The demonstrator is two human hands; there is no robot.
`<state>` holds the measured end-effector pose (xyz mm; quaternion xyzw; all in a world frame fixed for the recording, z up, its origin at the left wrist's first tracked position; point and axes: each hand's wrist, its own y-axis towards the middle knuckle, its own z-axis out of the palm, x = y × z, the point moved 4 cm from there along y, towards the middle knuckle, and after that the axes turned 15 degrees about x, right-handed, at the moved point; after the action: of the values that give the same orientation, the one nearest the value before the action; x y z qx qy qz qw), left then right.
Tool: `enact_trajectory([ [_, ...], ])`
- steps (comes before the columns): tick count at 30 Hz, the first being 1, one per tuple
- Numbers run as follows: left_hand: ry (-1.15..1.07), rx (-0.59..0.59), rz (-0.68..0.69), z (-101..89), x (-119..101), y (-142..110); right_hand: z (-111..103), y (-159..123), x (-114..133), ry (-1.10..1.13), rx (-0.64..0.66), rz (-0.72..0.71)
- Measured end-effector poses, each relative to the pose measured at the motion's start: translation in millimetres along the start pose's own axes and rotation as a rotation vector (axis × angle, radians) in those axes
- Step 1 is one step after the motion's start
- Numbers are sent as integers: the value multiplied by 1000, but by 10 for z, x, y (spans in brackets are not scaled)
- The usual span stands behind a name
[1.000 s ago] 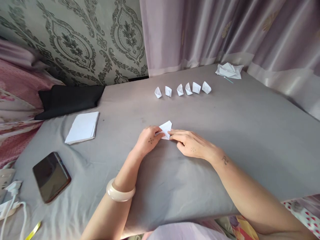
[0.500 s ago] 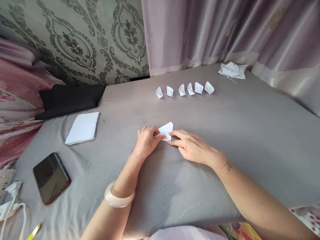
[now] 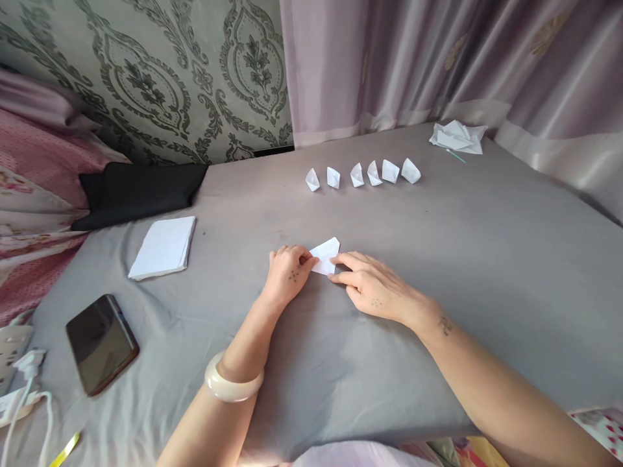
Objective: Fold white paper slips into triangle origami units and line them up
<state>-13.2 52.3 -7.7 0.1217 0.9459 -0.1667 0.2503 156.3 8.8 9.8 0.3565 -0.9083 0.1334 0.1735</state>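
A small folded white paper (image 3: pixel 326 254) lies on the grey sheet (image 3: pixel 438 259) in front of me. My left hand (image 3: pixel 289 272) is curled, its fingertips pinching the paper's left end. My right hand (image 3: pixel 372 285) lies low on the sheet, with its thumb and forefinger pressed together on the paper's lower right edge. Farther back, several small folded paper shapes (image 3: pixel 363 173) stand in a row.
A stack of white paper squares (image 3: pixel 163 246) lies to the left, with a dark phone (image 3: pixel 102 342) nearer me and a white charger cable (image 3: pixel 24 383) at the left edge. A black cloth (image 3: pixel 139 191) and crumpled papers (image 3: pixel 457 136) sit at the back, near curtains.
Both hands have stayed on the folded paper with only small finger shifts; the view has drifted slightly.
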Motion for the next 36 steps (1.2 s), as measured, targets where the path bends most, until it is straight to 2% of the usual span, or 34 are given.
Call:
enact_trajectory([
  [9, 19, 13, -16, -12, -14, 23, -18, 11, 82, -13, -31, -106],
  [25, 178, -5, 0, 26, -36, 33, 26, 52, 108, -2, 33, -22],
  [29, 345, -121, 10, 36, -221, -179, 9, 56, 113, -4, 42, -1],
  [33, 422, -106, 216, 286, -460, -522, -16, 55, 127, -4, 51, -20],
  [36, 407, -157, 260, 470, -484, -672, -19, 53, 132, -2, 49, -31],
])
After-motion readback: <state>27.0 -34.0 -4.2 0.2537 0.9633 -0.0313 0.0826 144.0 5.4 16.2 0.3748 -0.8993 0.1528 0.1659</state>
